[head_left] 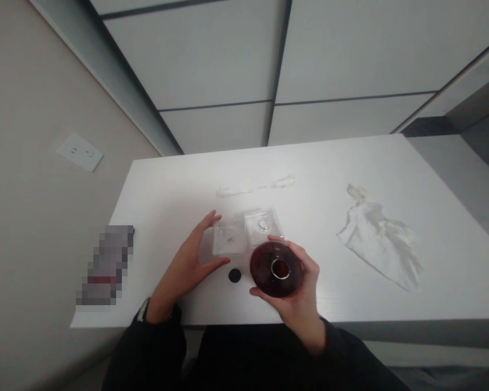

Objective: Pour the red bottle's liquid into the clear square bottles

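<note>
My right hand (299, 288) is wrapped round a round dark-red vessel (264, 271) with a small circular opening on top. My left hand (191, 260) has its thumb and fingers spread around the left side of a clear square container (229, 239); whether they touch it is hard to tell. Beside that one, to the right, sits a second clear square container (263, 224), just beyond the vessel. A small black disc (234, 275) lies on the white table between my hands.
Behind the containers lies a thin clear plastic strip (256, 187). A crumpled white cloth (377, 239) is on the right of the table (309, 157). A pixelated object (108, 263) lies at the left edge. White panels stand behind the table.
</note>
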A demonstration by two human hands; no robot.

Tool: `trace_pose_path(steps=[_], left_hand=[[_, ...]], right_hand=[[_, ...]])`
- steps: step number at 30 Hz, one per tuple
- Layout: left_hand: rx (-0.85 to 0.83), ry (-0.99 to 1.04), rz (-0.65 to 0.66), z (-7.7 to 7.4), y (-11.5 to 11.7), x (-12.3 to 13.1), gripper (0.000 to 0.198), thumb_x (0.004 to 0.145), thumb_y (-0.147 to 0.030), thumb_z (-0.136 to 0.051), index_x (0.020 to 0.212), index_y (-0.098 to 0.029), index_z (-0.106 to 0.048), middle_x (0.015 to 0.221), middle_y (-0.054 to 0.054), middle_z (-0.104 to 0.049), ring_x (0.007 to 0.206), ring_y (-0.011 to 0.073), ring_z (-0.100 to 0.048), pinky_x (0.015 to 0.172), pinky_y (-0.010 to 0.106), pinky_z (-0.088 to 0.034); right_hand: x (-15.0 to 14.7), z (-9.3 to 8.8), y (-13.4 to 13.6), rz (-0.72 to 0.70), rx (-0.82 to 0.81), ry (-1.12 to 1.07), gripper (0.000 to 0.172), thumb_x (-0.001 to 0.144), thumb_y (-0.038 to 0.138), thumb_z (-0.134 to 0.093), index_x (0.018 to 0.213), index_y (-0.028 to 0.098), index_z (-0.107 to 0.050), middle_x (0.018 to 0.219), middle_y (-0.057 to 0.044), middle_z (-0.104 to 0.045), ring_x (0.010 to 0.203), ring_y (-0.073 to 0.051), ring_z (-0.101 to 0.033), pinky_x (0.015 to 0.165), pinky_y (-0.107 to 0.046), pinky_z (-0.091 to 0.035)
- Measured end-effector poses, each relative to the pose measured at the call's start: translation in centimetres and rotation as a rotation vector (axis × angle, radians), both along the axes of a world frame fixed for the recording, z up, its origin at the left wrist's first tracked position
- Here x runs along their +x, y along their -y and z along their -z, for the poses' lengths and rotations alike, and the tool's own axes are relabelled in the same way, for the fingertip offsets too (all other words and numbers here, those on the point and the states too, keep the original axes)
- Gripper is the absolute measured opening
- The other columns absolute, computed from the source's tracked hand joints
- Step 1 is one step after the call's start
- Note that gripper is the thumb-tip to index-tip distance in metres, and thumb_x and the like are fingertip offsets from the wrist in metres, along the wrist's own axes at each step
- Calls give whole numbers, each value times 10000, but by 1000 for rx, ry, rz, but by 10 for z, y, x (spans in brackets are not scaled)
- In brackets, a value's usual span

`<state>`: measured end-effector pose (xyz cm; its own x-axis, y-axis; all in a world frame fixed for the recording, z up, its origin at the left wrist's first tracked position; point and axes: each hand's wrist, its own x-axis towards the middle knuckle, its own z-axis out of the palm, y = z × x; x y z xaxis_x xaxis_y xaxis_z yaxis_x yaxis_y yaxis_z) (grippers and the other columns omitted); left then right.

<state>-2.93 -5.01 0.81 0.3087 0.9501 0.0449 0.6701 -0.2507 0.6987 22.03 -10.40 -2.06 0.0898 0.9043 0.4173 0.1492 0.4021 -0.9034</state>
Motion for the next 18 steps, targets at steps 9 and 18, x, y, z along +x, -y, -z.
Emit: trace_pose_path(steps=[9,18], left_hand=[[-5,9,-59,-1,-2,4,748,876,-475,-834,1513,-273,-499,1553,131,-617,1457,322,-593,1240,545,-470],[73,32,-133,3,3,2,722,804,-488,-900,1408,-282,-561,1430,98,-694,1318,317,-696,1148,516,-567]], right_hand=[[-7,-6,-11,46,-38,21,848,858,505,-875,1536,348,-391,1548,-140,-560,1430,-344,-592,1161,-598,-534],[7,-8,-9,29,32,170,903,834,418,-909,1576,302,-407,1359,-104,-671,1226,-302,-711,1028,-471,-623]])
